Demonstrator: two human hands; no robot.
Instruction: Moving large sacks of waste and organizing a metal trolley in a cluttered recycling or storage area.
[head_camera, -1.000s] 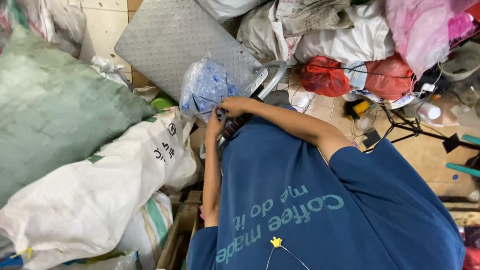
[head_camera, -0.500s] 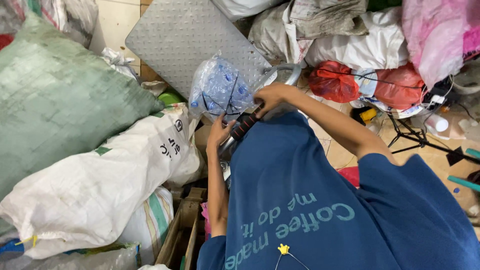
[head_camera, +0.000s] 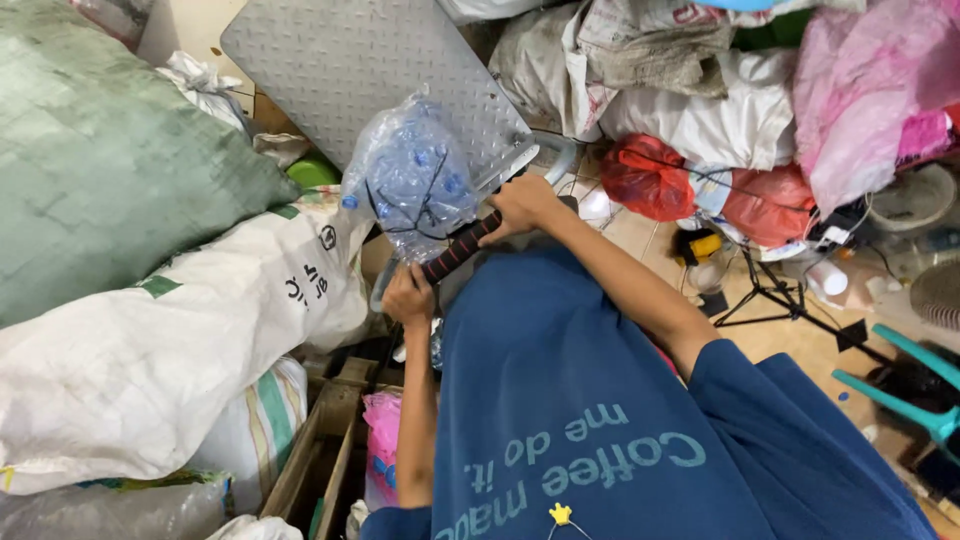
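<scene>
Though bulky, the clear bag of bottles (head_camera: 410, 185) looks light and crinkly — both left hand (head_camera: 408, 297) and right hand (head_camera: 520, 205) are clenched around the black foam handle (head_camera: 458, 250).

Shirt hides the black grip's (head_camera: 458, 248) lower end

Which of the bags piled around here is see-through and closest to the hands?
The clear plastic bag of blue-capped bottles, just above the black handle both hands grip. The green, white, red and pink sacks are opaque and lie farther off.
</scene>
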